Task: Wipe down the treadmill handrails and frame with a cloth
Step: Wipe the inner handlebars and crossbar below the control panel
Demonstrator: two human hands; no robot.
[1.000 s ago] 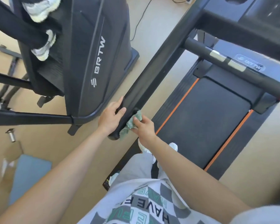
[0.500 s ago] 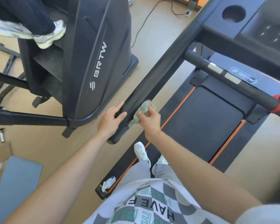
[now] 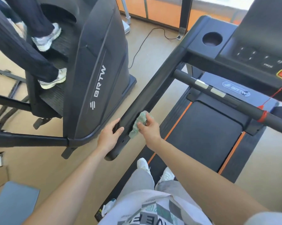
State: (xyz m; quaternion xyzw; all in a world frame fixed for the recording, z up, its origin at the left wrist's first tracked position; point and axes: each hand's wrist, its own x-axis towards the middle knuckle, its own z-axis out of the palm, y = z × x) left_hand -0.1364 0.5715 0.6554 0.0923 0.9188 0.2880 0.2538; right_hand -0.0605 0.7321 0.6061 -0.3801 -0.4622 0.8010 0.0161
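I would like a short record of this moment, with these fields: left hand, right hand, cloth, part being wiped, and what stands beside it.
left hand: holds the handrail near its end, thumb on top
right hand: grips the cloth and presses it on the handrail
cloth: green, crumpled, just ahead of the left hand
part being wiped: the black side handrail, lower stretch
beside it: another exercise machine, with a person's feet on its steps

Green mottled cloth; black handrail; orange-striped deck.
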